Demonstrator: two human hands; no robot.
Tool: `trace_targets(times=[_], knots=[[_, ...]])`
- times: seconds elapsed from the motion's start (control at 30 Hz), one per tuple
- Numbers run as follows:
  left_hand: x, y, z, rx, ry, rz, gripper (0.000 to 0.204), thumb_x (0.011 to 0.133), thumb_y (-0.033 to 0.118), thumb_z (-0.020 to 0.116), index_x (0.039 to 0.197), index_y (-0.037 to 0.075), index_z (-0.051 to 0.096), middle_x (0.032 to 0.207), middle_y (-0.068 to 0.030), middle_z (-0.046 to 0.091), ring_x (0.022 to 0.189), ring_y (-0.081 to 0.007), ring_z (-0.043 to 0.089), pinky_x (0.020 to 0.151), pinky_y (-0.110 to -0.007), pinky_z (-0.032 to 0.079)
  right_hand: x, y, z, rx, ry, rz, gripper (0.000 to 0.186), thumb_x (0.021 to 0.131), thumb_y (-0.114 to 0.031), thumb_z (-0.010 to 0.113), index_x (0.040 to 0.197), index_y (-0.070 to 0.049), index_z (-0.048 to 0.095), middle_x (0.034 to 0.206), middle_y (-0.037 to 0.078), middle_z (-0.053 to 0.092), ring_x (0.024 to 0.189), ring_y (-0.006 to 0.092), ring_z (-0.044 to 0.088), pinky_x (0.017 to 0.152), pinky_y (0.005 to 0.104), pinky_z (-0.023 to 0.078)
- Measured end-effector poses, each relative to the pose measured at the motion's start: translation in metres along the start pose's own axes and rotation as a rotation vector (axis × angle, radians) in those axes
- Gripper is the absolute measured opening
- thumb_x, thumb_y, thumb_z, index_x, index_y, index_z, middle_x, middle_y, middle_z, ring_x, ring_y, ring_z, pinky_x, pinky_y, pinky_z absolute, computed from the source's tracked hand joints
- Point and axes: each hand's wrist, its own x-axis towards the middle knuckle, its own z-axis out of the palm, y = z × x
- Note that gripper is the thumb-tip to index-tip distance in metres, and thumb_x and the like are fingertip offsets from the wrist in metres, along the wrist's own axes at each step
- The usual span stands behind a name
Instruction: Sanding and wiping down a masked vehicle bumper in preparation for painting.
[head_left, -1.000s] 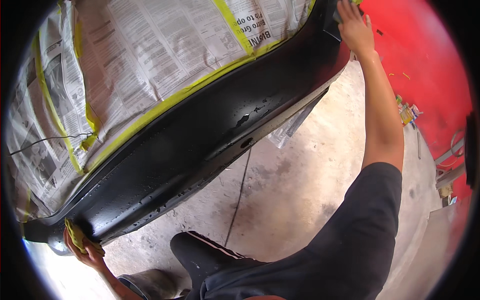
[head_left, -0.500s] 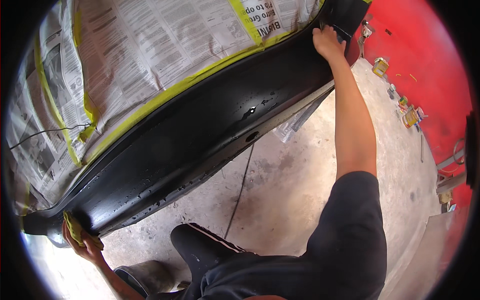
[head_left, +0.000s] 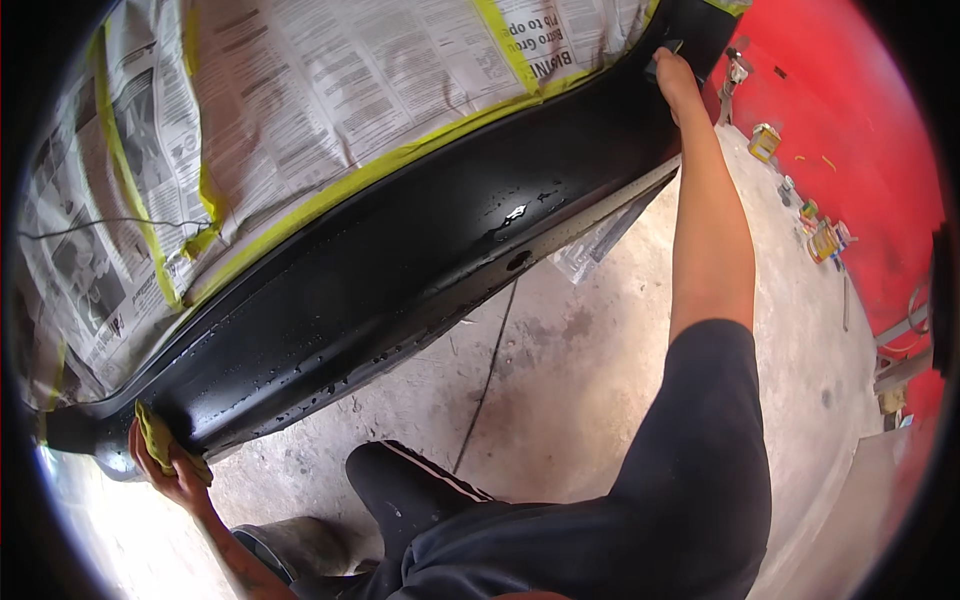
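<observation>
A long black car body panel (head_left: 370,250) runs from the lower left to the upper right, dotted with water drops. At its left end my left hand (head_left: 175,475) is closed around a yellow-green cloth (head_left: 155,440) and rests against the panel. My right hand (head_left: 677,82) is at the upper right end, closed over a dark thin sheet (head_left: 666,52) that looks like sandpaper and lies against the panel. Most of the sheet is hidden by the fingers. Newspaper (head_left: 330,90) covers the body above the panel, edged with yellow masking tape (head_left: 400,157).
A dark bucket (head_left: 300,548) stands on the concrete floor (head_left: 570,400) beside my knee. A dark line (head_left: 490,380) crosses the floor. Cans (head_left: 765,142) and small containers (head_left: 825,240) sit along the red wall (head_left: 850,130) at right. A clear plastic piece (head_left: 590,250) lies beneath the panel.
My right hand has shifted slightly up and right along the panel, and its fingers have gone from spread to curled over the dark sheet. The left hand still presses the cloth in place.
</observation>
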Motion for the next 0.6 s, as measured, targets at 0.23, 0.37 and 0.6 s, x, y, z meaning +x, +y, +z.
trace_targets(times=[0.23, 0.37, 0.6], knots=[[0.001, 0.009, -0.001, -0.026, 0.046, -0.059, 0.049, 0.082, 0.006, 0.057, 0.131, -0.002, 0.056, 0.135, -0.0181, 0.054, 0.125, -0.0314, 0.052, 0.107, -0.040, 0.038, -0.137, -0.052, 0.049, -0.498, -0.264, -0.141, 0.071, 0.091, -0.040, 0.035, 0.150, -0.001, 0.029, 0.158, 0.019, 0.030, 0.142, 0.0342, 0.036, 0.119, 0.0530, 0.019], [0.003, 0.031, 0.010, -0.065, 0.058, -0.001, 0.050, 0.077, 0.001, 0.056, 0.127, -0.004, 0.058, 0.134, -0.0200, 0.054, 0.122, -0.0332, 0.054, 0.104, -0.040, 0.043, -0.237, -0.104, 0.045, -0.646, -0.244, -0.341, 0.061, 0.094, -0.034, 0.035, 0.145, 0.000, 0.039, 0.152, 0.019, 0.040, 0.139, 0.0298, 0.041, 0.117, 0.0541, 0.021], [-0.011, 0.052, 0.003, -0.203, 0.098, -0.009, 0.051, 0.072, 0.005, 0.062, 0.123, -0.002, 0.062, 0.129, -0.0217, 0.057, 0.121, -0.0362, 0.055, 0.105, -0.044, 0.040, -0.384, -0.174, 0.101, -0.379, -0.358, -0.887, 0.054, 0.092, -0.033, 0.051, 0.135, 0.000, 0.054, 0.145, 0.016, 0.050, 0.136, 0.0293, 0.045, 0.114, 0.0601, 0.025]])
